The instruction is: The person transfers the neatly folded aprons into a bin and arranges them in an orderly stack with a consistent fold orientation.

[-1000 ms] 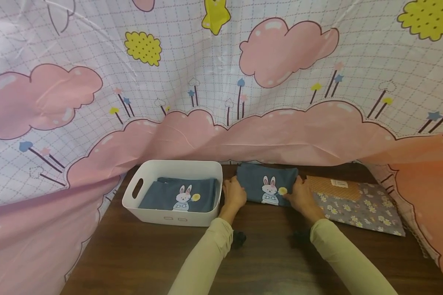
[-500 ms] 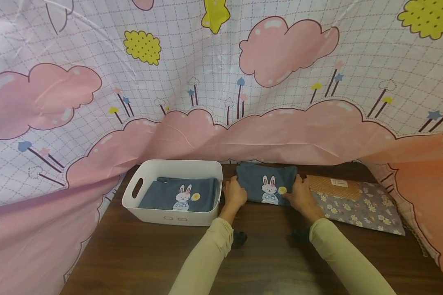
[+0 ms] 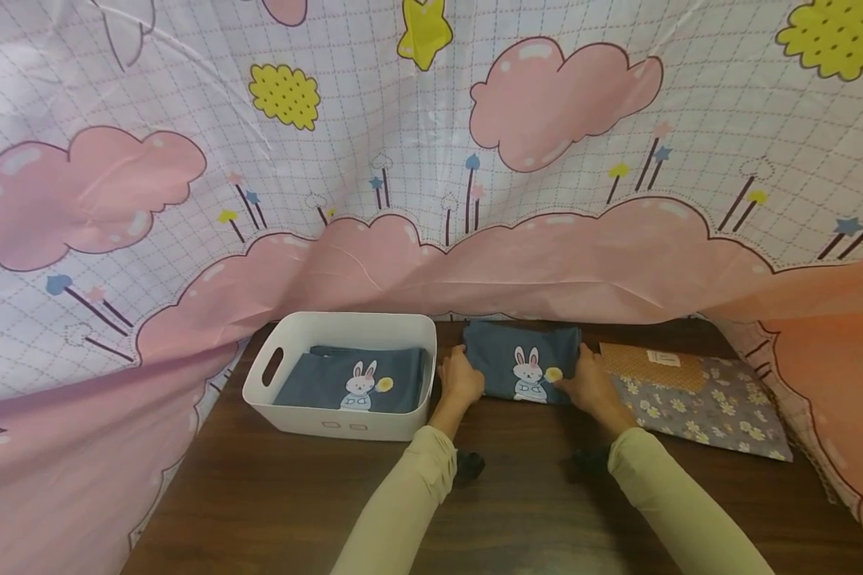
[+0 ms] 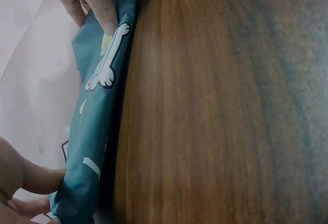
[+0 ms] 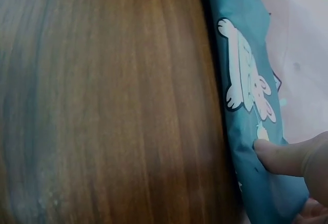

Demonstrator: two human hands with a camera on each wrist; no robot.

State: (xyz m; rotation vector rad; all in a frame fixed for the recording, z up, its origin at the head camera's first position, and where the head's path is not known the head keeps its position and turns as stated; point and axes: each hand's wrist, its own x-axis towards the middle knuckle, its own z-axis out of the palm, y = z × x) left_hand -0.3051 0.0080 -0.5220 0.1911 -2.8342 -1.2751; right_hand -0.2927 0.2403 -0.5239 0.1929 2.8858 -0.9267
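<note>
A folded blue-grey cloth [image 3: 489, 363] with a white rabbit holding a yellow flower lies at the back of the brown table. My left hand [image 3: 463, 380] grips its left end, thumb on top. At the other end my right hand [image 3: 594, 388] pinches the cloth, its thumb beside the yellow flower. The left wrist view shows the cloth [image 4: 89, 131] as a thick folded strip, its near end between the left thumb and fingers [image 4: 36, 178]. In the right wrist view the right thumb [image 5: 287, 157] presses on top, with the other fingers mostly hidden beneath.
Left of the cloth stands a white plastic bin [image 3: 309, 421] holding matching rabbit-print cloths [image 3: 305, 383]. On the right lies a flat grey daisy-print fabric [image 3: 712, 419] with a tan dotted panel and a label. A pink cloud-print curtain [image 3: 374, 275] hangs behind the wooden table [image 3: 532, 519].
</note>
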